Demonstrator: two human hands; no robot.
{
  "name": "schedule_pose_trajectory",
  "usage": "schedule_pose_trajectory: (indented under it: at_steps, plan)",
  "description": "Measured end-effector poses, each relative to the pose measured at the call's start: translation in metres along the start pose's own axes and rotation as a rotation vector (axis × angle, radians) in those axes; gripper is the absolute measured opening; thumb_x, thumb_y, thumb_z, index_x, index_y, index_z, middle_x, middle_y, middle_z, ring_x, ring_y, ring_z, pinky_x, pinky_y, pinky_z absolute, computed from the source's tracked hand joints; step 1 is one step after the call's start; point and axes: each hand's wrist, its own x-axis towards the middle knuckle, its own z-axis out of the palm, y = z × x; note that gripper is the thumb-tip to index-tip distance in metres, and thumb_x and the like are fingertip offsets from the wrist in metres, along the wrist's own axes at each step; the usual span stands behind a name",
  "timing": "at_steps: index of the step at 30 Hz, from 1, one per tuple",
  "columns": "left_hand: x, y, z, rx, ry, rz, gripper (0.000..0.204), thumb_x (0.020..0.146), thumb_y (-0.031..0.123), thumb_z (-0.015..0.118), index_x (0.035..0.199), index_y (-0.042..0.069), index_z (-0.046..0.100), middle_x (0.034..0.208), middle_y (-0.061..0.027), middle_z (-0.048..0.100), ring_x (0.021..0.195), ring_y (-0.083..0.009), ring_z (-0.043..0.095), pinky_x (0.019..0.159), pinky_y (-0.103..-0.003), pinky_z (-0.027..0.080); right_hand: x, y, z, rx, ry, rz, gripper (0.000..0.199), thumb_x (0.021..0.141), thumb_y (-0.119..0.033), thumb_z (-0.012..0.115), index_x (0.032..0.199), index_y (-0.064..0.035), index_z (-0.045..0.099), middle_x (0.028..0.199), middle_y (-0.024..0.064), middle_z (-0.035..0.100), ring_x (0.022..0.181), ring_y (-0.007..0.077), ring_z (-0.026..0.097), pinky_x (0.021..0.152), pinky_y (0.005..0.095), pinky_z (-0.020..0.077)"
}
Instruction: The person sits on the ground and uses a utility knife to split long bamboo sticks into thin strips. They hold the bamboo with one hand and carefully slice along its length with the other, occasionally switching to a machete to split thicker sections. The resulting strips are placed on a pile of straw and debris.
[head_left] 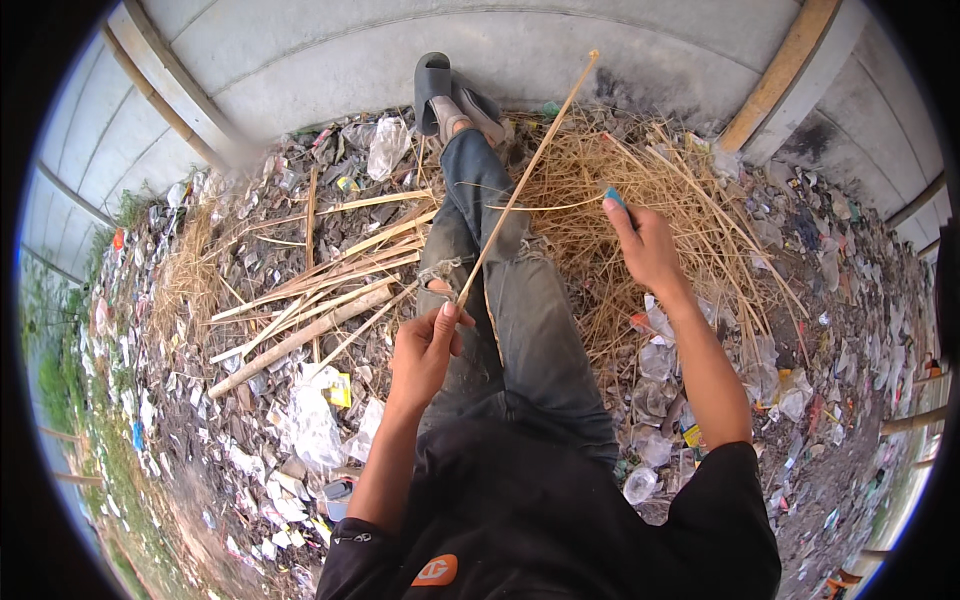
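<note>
My left hand [425,345] pinches the near end of a long thin bamboo strip [528,176], which slants up and right past my raised knee toward the concrete wall. My right hand [645,245] is shut on a small blue-handled tool [614,196], with a thin curl of fibre running from it back to the strip. My legs in torn grey jeans [510,300] stretch forward, one foot in a grey slipper [432,85] resting against the wall.
A heap of dry straw-like shavings [650,180] lies to the right of my legs. Split bamboo pieces [310,320] lie on the left. Plastic litter and bottles [300,430] cover the ground all around. A concrete wall [400,50] curves across the far side.
</note>
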Motion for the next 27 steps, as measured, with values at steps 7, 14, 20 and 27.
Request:
schedule_pose_trajectory:
  at_steps: [7, 14, 20, 27]
  plan:
    - [0.014, -0.001, 0.018, -0.046, -0.057, -0.024, 0.049, 0.108, 0.043, 0.057, 0.086, 0.001, 0.07, 0.063, 0.0049, 0.052, 0.058, -0.0049, 0.042, 0.053, -0.026, 0.032, -0.06, -0.079, 0.053, -0.09, -0.362, -0.263, 0.066, 0.101, -0.059, 0.054, 0.075, 0.0004, 0.069, 0.06, 0.0221, 0.063, 0.061, 0.0415, 0.067, 0.058, 0.0495, 0.0519]
    - [0.008, 0.001, 0.016, 0.222, 0.054, 0.086, 0.044, 0.106, 0.04, 0.061, 0.091, 0.002, 0.076, 0.057, 0.003, 0.05, 0.053, -0.0054, 0.043, 0.05, -0.028, 0.032, -0.047, -0.072, 0.07, -0.121, -0.338, -0.273, 0.07, 0.102, -0.062, 0.051, 0.079, 0.0019, 0.07, 0.061, 0.0249, 0.063, 0.063, 0.0461, 0.067, 0.06, 0.0517, 0.0528]
    - [-0.062, -0.033, -0.026, 0.397, 0.008, -0.004, 0.041, 0.102, 0.039, 0.067, 0.091, 0.0, 0.078, 0.057, -0.0016, 0.054, 0.055, -0.0078, 0.046, 0.052, -0.031, 0.036, 0.066, 0.12, -0.048, -0.123, 0.277, 0.311, 0.075, 0.106, -0.065, 0.043, 0.05, -0.0147, 0.045, 0.044, -0.0039, 0.032, 0.037, 0.0113, 0.027, 0.041, 0.0331, 0.0162]
    - [-0.017, -0.024, -0.034, 0.052, 0.187, 0.003, 0.037, 0.103, 0.035, 0.068, 0.085, 0.004, 0.063, 0.067, 0.0068, 0.051, 0.061, -0.0032, 0.04, 0.054, -0.025, 0.029, 0.024, 0.037, -0.04, -0.199, 0.134, -0.011, 0.075, 0.104, -0.065, 0.047, 0.061, -0.0048, 0.054, 0.049, 0.0065, 0.042, 0.044, 0.0227, 0.042, 0.047, 0.041, 0.0312]
